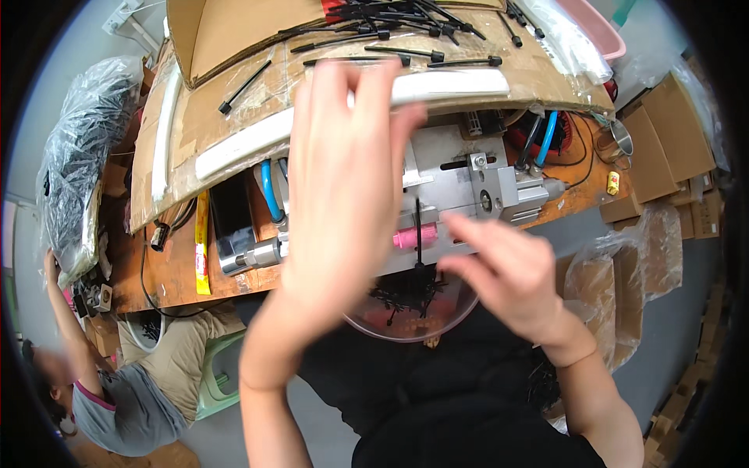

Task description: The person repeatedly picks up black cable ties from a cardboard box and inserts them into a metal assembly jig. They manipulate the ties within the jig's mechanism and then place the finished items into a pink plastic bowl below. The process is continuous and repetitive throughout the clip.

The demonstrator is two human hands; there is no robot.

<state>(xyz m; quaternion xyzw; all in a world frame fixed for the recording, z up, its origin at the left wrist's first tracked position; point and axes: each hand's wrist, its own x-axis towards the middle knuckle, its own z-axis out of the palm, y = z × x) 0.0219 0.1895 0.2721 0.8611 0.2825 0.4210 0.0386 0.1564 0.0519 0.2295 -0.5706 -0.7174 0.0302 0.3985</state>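
Counter [168,277] ahead of my fingers, cardboard sheet [265,101] above it: a careless sweep could scatter the loose rods [390,23]. Metal fixture [437,168] just beyond my right fingers; pinch risk if it moves. My left hand [347,148], raised, blurred, can't tell its grip. My right hand [511,269]: finger and thumb apart, nothing seen between. Bowl [374,334] below: anything fumbled could drop in. Pink piece [406,237] left of right thumb, black stick [419,234] crossing it; a bump could skew it.

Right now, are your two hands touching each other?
Apart. The head view shows a plain gap between the left hand and the right hand, with the pink piece visible between them.
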